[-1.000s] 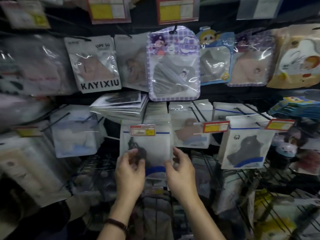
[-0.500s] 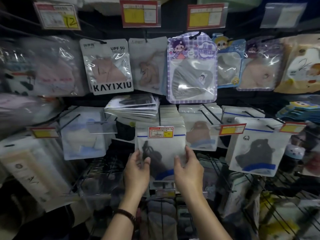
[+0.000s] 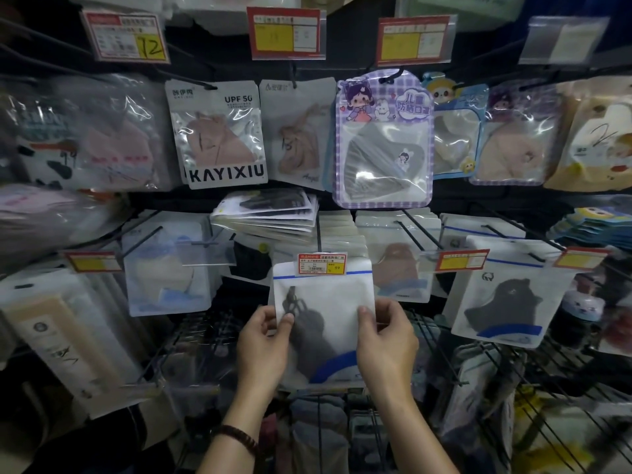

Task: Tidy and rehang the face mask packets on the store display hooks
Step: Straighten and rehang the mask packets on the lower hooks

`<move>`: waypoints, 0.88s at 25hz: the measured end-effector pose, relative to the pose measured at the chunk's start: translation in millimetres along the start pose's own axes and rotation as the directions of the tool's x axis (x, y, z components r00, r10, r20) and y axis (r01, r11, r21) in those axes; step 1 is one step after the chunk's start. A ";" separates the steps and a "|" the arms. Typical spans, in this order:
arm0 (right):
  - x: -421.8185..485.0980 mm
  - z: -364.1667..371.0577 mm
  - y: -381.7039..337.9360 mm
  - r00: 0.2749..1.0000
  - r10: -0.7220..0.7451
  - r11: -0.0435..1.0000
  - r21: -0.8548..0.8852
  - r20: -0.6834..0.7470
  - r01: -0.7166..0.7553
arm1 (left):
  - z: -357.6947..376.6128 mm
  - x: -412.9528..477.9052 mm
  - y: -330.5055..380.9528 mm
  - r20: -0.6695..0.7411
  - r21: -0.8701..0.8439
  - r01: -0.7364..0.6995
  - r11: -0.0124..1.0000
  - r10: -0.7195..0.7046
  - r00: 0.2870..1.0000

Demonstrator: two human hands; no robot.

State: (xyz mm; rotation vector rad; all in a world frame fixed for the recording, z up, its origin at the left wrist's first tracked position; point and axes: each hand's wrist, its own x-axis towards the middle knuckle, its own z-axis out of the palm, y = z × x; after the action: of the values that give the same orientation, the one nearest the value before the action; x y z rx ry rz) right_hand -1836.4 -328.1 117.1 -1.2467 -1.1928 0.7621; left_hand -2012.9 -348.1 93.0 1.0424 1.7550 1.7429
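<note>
A white mask packet point(image 3: 325, 302) with a dark mask inside and a blue stripe hangs at the front of a centre hook, under a red and yellow price tag point(image 3: 321, 263). My left hand point(image 3: 263, 347) grips its left edge, thumb on the front. My right hand point(image 3: 386, 343) grips its right edge the same way. More white packets point(image 3: 342, 230) sit stacked behind it on the hook. A loose pile of packets point(image 3: 270, 215) lies tilted on top of the row to the upper left.
Other hooks carry a KAYIXIU packet point(image 3: 222, 135), a purple cartoon packet point(image 3: 383, 138) and a white packet with a dark mask point(image 3: 506, 295) on the right. Black wire hooks point(image 3: 420, 234) stick out toward me. Wire baskets point(image 3: 444, 388) with goods sit below.
Both hands slid up the sides of the centre packet and now hold it by its edges. The camera view shifted so the display sits lower and to the right.
</note>
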 end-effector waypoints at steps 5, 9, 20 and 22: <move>-2.4 -11.8 0.1 1.000 -0.017 0.985 0.171 -0.018 0.020 | -3.3 -17.4 2.5 0.022 -0.204 -0.063 0.977 0.069 0.997; -3.0 -33.1 11.0 0.992 -0.059 0.979 0.188 -0.112 0.080 | 13.6 -29.6 0.4 0.041 -0.222 -0.002 0.975 0.012 0.999; 29.5 -150.2 41.1 0.980 -0.091 0.996 -0.029 -0.176 0.087 | 121.4 -77.3 19.3 0.175 -0.057 -0.087 0.995 0.096 0.980; 37.9 -172.1 47.8 0.984 -0.070 0.996 -0.066 -0.161 0.060 | 144.7 -84.2 25.1 0.212 -0.018 -0.112 0.994 0.113 0.971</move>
State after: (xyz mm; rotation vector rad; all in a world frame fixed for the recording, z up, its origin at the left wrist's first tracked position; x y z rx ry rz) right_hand -1654.9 -333.1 97.1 -1.2882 -1.1238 0.5681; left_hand -1845.6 -323.2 87.4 1.2969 1.5845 1.6326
